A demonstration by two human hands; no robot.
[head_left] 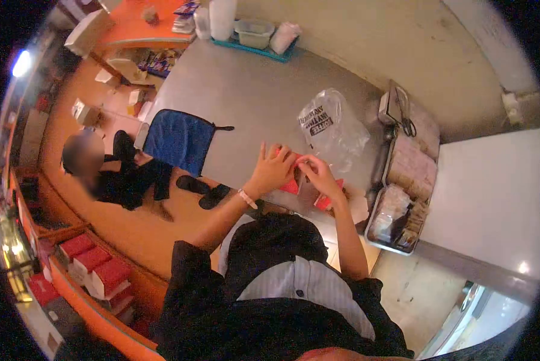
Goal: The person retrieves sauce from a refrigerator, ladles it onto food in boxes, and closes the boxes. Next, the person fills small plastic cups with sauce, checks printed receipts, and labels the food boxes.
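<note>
Where the hands work: steel counter [246,96], near edge, presumably for shortest reach. Clock centred on the red piece, 12 = away from the wearer.
Co-worker: person [125,186] at 9 o'clock, past the counter's left side, dark clothes, looks seated.
Metal trays [390,245]: lined up 3 to 4 o'clock, wrapped packs [393,216] inside; probably grouped there so stock sits beside the right arm.
Blue pouch [183,138]: 10 o'clock, flat on the counter's left edge, likely to leave the work spot free.
Clear bag [336,129]: printed, crumpled, 1 to 2 o'clock, just past the hands; handy there.
Left hand [273,170]: fingers wide over the red piece, probably steadying it.
Right hand [321,176]: narrow, fingertips bunched beside the left's; suits fine work. Grip hidden, can't tell.
Red piece [290,186]: at the near edge, under both hands. Red patch [323,202] at 4 o'clock by the right wrist; same item? Unclear.
Scissors [409,126]: 2 o'clock, near the trays' far end.
</note>
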